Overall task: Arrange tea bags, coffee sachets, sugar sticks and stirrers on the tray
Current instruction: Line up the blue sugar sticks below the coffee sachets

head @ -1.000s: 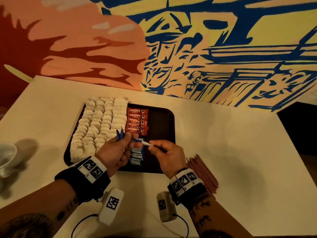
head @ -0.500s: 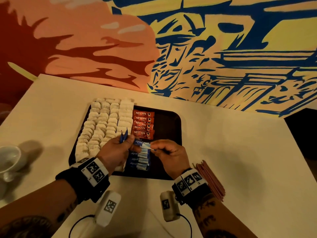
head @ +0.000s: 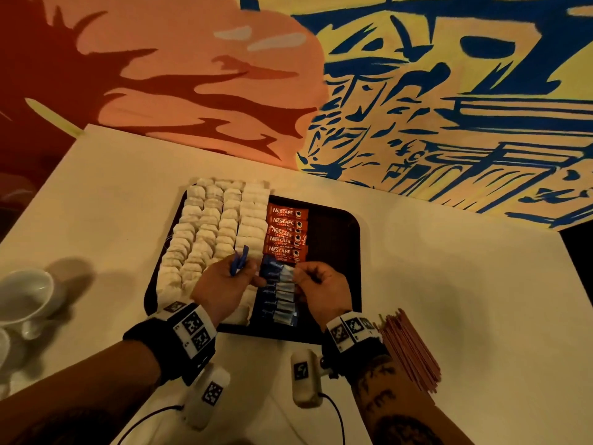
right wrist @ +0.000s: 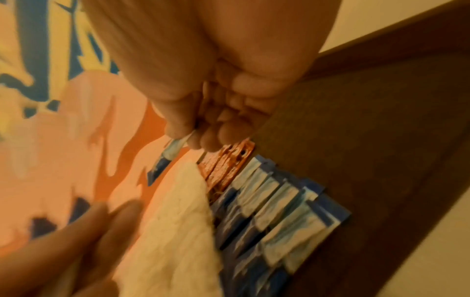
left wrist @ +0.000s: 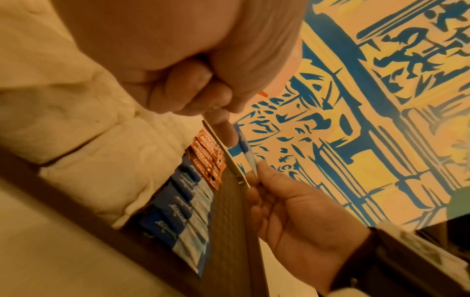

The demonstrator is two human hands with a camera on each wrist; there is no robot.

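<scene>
Off to the left of your fingers, a white cup (head: 25, 297) sits on the bench (head: 449, 284), well apart from the work. Nearer, the tea bags (head: 208, 232) fill the left part of the tray (head: 337, 226) in close rows, running under and beyond your left hand (head: 224, 284).

Your left hand is curled round a small bundle of spare sugar sticks (head: 239, 260), their blue ends poking up past your knuckles. They are light, thin paper tubes, soft enough to crease, so a loose fist is enough; squeeze harder and they will likely bend.

Between your two hands lies the column of blue-and-white sugar sticks already laid down (head: 279, 293), just on the near side of the orange coffee sachets (head: 285, 232). Your right hand (head: 321, 287) pinches one stick (right wrist: 167, 158) by its pale end between thumb and fingers, the blue end pointing toward your left hand, at the far end of that column and next to the sachets. Holding it by the flat end seal looks like the right call, since the filled middle is rounder and apt to slide.

The laid sticks overlap and weigh almost nothing, so a brush from your fingertips could well scatter the column; set this one down gently and let go straight up.

To the right of your right wrist, the red stirrers (head: 407, 348) lie in a stack on the bench, not yet on the tray.
</scene>
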